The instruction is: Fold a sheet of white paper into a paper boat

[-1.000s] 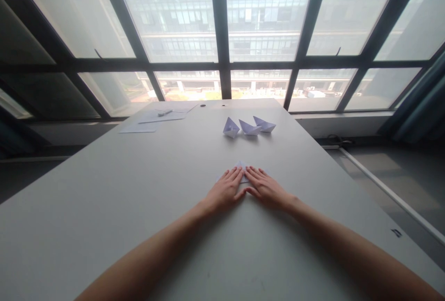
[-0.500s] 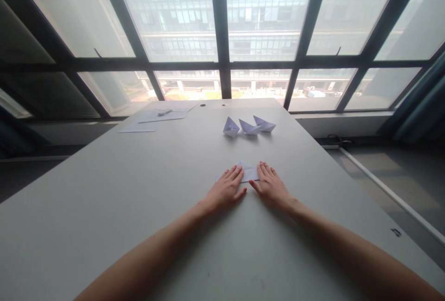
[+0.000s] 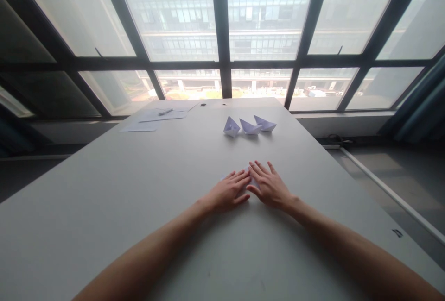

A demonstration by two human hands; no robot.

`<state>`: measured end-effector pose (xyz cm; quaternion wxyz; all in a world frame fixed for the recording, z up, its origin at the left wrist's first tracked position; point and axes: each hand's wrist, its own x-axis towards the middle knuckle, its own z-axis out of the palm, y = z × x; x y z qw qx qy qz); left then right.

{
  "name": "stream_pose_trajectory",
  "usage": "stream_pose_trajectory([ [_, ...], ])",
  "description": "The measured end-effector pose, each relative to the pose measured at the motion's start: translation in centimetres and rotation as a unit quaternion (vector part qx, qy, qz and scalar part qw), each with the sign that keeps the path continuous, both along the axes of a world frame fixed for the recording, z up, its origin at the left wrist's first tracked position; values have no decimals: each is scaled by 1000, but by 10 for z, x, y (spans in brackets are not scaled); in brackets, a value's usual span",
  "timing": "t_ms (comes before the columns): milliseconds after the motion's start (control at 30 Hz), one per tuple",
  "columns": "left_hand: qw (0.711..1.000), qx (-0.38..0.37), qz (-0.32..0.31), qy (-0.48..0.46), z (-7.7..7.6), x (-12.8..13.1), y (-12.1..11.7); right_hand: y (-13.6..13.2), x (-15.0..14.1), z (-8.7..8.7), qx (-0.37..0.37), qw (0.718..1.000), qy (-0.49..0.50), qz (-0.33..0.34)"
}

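Observation:
My left hand [image 3: 227,192] and my right hand [image 3: 268,185] lie flat, fingers spread, side by side on a folded white paper [image 3: 251,182] in the middle of the grey table [image 3: 104,208]. Both palms press on it and cover nearly all of it; only a sliver shows between the fingers. Farther back stand three finished white paper boats [image 3: 249,126] in a row, clear of both hands.
Loose white sheets [image 3: 153,118] with a pen [image 3: 164,111] lie at the table's far left. A wall of windows rises behind the table. To the right the table edge drops to the floor, where a white strip [image 3: 389,190] runs.
My right hand slid right along the paper, exposing its middle, then came back left against my left hand, covering the paper again. The boats stayed put.

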<state>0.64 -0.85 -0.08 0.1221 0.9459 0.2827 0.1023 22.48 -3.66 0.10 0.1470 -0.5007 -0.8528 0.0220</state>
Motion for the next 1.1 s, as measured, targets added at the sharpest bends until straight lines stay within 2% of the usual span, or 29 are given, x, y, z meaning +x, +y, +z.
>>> stream_pose_trajectory([
  [200,1000,-10,4,-10,0,1,1,3,2,-1,-37,999,-5,-4],
  [433,1000,-11,3,-8,1,1,0,7,2,-1,19,998,-16,-51],
  [900,1000,-1,-12,-3,1,-1,0,14,4,-10,-18,999,-19,-47],
  [1100,1000,9,-4,17,-2,-1,1,14,0,-12,13,995,14,-100],
])
